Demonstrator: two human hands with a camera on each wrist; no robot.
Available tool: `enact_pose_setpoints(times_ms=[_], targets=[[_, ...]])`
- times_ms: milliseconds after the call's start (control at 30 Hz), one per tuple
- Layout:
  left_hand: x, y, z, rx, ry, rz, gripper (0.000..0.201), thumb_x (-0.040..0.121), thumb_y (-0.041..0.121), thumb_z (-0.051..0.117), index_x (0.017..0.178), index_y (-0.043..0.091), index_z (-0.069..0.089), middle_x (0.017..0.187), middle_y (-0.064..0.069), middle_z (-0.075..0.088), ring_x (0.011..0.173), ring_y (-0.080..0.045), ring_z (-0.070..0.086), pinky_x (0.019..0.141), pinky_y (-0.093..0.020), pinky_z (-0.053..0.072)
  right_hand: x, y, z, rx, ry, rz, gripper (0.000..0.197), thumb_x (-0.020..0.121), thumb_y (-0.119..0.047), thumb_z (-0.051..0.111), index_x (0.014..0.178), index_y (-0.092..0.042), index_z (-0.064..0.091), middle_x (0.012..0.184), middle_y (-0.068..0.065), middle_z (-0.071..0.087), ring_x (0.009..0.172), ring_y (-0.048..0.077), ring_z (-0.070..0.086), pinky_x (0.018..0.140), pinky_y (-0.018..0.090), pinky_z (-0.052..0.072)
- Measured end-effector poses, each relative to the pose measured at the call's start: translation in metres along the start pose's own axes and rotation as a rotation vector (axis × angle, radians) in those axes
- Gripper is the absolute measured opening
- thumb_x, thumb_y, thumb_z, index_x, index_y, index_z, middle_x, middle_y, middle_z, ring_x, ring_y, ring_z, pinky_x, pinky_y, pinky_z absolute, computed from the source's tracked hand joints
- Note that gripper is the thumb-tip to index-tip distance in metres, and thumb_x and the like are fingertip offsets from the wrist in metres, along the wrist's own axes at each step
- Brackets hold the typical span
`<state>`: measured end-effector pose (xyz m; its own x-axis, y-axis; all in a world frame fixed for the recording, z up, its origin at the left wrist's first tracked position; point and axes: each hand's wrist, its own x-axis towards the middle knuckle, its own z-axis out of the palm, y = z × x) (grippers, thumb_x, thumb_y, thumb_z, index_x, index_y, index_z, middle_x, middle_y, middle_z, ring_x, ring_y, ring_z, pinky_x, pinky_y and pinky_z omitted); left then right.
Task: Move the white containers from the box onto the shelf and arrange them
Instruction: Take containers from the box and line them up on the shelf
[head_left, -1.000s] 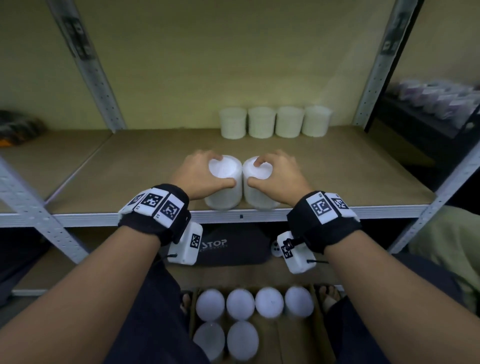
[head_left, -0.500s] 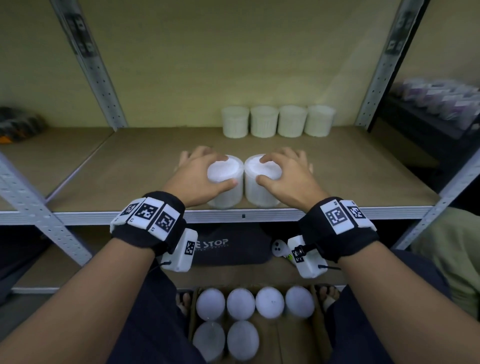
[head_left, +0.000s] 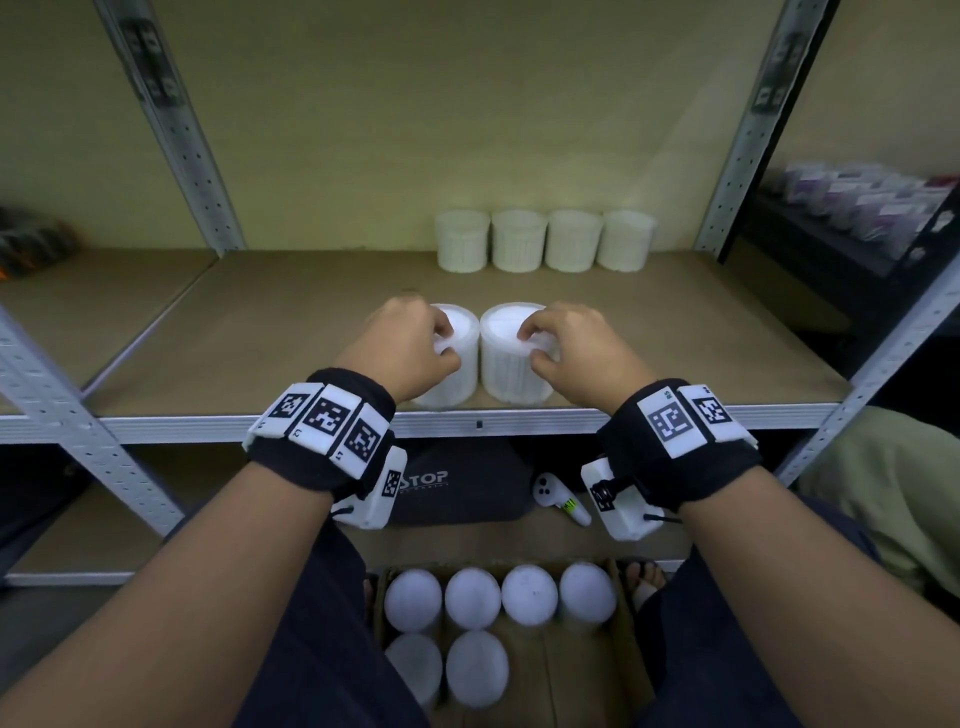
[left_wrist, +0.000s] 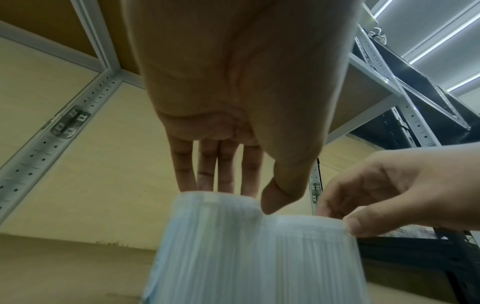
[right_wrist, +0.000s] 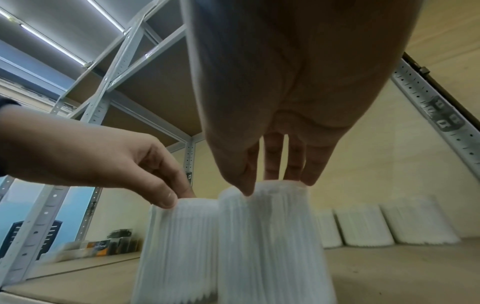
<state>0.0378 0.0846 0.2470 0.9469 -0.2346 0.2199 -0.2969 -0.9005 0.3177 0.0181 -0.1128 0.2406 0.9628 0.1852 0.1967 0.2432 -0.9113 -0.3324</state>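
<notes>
Two white ribbed containers stand side by side and touching near the front of the shelf (head_left: 675, 364). My left hand (head_left: 441, 340) comes down on the left container (head_left: 460, 382), with the fingers curled over its lid and the thumb on the near rim. My right hand (head_left: 530, 345) pinches the top of the right container (head_left: 506, 374) the same way. The left wrist view has the left hand (left_wrist: 241, 197) on the left container (left_wrist: 207, 246). The right wrist view has the right hand (right_wrist: 272, 185) on the right container (right_wrist: 272, 236). Both containers stand upright on the board.
A row of several white containers (head_left: 545, 241) lines the back of the shelf. Below, a cardboard box (head_left: 623, 649) holds several more containers (head_left: 498, 597). Grey uprights (head_left: 743, 135) flank the bay. A dark bag (head_left: 467, 488) and a white controller (head_left: 558, 496) lie on the lower shelf.
Both hands have shifted from wrapping the containers' sides to gripping their tops from above. The pair now stands slightly deeper on the shelf.
</notes>
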Motion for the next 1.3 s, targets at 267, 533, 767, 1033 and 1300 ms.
enact_pose_setpoints(times_ms=[267,533,767,1033,1300], targets=[[0.019,-0.013,0.001,-0.042,0.028,-0.059,0.035,0.084,0.025,0.065,0.117,0.013,0.067,0.121,-0.005,0.066,0.11,-0.022,0.062,0.096,-0.033,0.05,0.028,-0.006,0.003,-0.004,-0.015,0.001,0.03,0.091,-0.015,0.053,0.12,-0.017,0.063,0.128,0.005,0.059,0.12,0.02,0.053,0.093,0.027,0.041],[0.051,-0.046,-0.004,-0.062,0.019,-0.126,0.033,0.086,0.021,0.064,0.117,0.012,0.068,0.122,-0.007,0.066,0.112,-0.024,0.062,0.099,-0.036,0.049,0.082,-0.019,0.02,0.003,-0.044,-0.026,0.03,0.091,-0.013,0.053,0.119,-0.014,0.063,0.128,0.008,0.059,0.117,0.023,0.055,0.093,0.029,0.043],[0.088,-0.08,-0.003,-0.053,0.033,-0.178,0.033,0.087,0.019,0.063,0.119,0.011,0.066,0.126,-0.008,0.065,0.116,-0.024,0.06,0.101,-0.035,0.047,0.138,-0.028,0.035,-0.017,-0.065,-0.056,0.028,0.091,-0.012,0.054,0.117,-0.014,0.065,0.13,0.007,0.059,0.12,0.024,0.053,0.095,0.031,0.044],[0.134,-0.117,-0.001,-0.033,0.052,-0.215,0.035,0.088,0.017,0.062,0.122,0.009,0.064,0.129,-0.009,0.062,0.118,-0.025,0.059,0.102,-0.035,0.047,0.2,-0.036,0.051,0.024,-0.084,-0.094,0.031,0.09,-0.008,0.052,0.117,-0.012,0.066,0.127,0.009,0.061,0.115,0.025,0.057,0.091,0.025,0.043],[0.175,-0.145,-0.001,-0.011,0.082,-0.215,0.035,0.089,0.016,0.061,0.122,0.007,0.064,0.129,-0.009,0.062,0.121,-0.025,0.056,0.103,-0.031,0.043,0.249,-0.036,0.066,0.063,-0.048,-0.126,0.029,0.091,-0.009,0.053,0.117,-0.01,0.066,0.125,0.008,0.062,0.115,0.023,0.056,0.081,0.016,0.034]])
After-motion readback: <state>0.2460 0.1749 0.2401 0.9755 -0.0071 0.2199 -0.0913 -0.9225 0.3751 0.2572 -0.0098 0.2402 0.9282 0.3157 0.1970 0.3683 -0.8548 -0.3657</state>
